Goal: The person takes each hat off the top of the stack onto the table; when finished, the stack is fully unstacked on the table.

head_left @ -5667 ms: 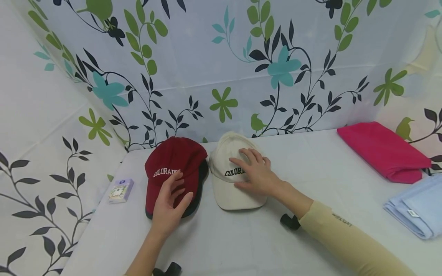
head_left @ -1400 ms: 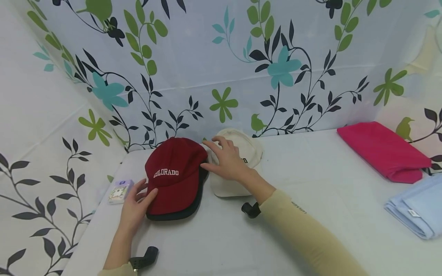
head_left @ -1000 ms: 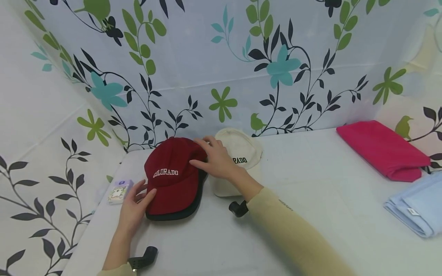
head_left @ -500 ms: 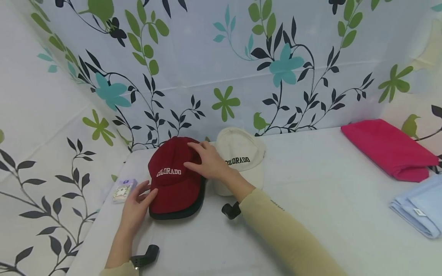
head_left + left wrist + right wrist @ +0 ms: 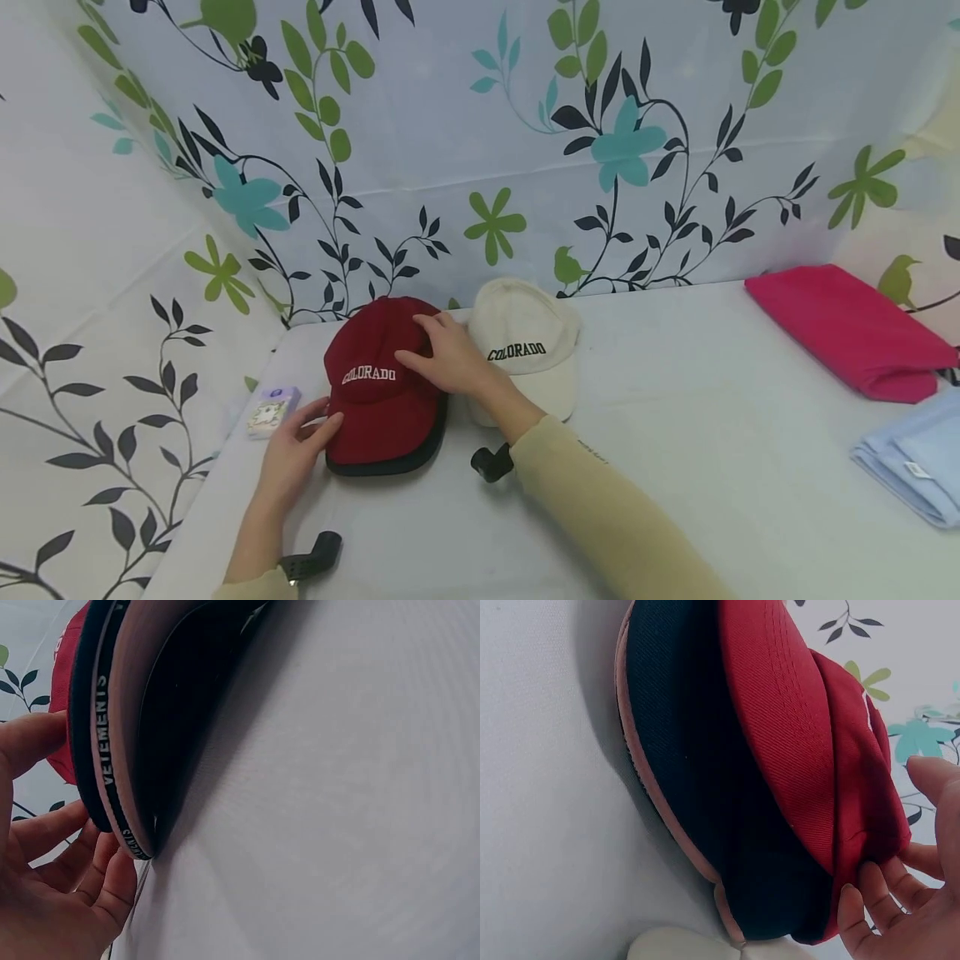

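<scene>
A red baseball cap (image 5: 382,429) with white COLORADO lettering lies on the white-covered table, stacked over a dark navy cap (image 5: 390,465). Beneath the navy brim, the left wrist view shows a pinkish brim edge (image 5: 114,769) with VETEMENTS lettering. My left hand (image 5: 294,450) holds the stack's left side, thumb against the red cap and fingers curled at the brim edges. At the right side of the red crown, my right hand (image 5: 450,358) touches the lower edge with its fingertips; in the right wrist view its thumb stands apart from the fabric.
Just right of the stack sits a cream COLORADO cap (image 5: 525,325), partly behind my right hand. A small purple-and-white pack (image 5: 272,412) lies to the left. Folded pink cloth (image 5: 847,333) and folded light blue cloth (image 5: 911,458) lie at the far right. Patterned fabric backs the table.
My right hand has left the cream cap and come left onto the red cap. My left hand has moved from over the red cap to its left edge.
</scene>
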Demonstrator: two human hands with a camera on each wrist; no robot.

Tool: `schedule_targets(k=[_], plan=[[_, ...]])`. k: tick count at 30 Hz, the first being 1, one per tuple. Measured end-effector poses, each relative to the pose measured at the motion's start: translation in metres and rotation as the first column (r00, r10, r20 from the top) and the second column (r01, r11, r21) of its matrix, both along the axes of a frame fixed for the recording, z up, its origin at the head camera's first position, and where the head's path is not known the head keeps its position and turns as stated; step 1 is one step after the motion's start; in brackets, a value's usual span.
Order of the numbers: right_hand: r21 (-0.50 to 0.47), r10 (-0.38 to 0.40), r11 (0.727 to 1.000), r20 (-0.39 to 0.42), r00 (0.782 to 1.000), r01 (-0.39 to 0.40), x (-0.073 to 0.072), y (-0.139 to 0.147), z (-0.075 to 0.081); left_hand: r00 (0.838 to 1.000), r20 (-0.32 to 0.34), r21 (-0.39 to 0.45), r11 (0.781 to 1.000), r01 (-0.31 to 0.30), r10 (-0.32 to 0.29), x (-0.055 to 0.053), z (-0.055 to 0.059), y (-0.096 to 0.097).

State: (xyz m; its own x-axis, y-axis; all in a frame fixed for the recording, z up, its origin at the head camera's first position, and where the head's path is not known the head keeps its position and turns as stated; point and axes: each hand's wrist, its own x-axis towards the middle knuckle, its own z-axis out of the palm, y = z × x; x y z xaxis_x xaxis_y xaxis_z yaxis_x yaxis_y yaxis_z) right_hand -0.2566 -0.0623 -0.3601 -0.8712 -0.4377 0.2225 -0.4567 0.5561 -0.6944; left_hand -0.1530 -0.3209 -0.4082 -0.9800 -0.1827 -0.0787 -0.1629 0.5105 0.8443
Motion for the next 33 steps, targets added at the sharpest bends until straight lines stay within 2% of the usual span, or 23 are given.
schedule_targets(k=[6, 18, 33], plan=[[-0.053, -0.016, 0.998, 0.016, 1.000, 0.017, 0.000, 0.000, -0.002, 1.000, 0.006, 0.035, 0.999, -0.003, 0.003, 0.000, 0.002, 0.000], [-0.181, -0.034, 0.983, 0.007, 0.999, 0.034, 0.002, -0.002, -0.004, 0.998, 0.004, 0.089, 0.994, -0.070, 0.070, 0.002, 0.005, 0.003], [-0.289, -0.027, 0.957, -0.019, 0.999, 0.020, 0.005, -0.001, -0.002, 0.995, -0.029, 0.100, 0.990, -0.096, 0.100, 0.004, 0.013, 0.004]])
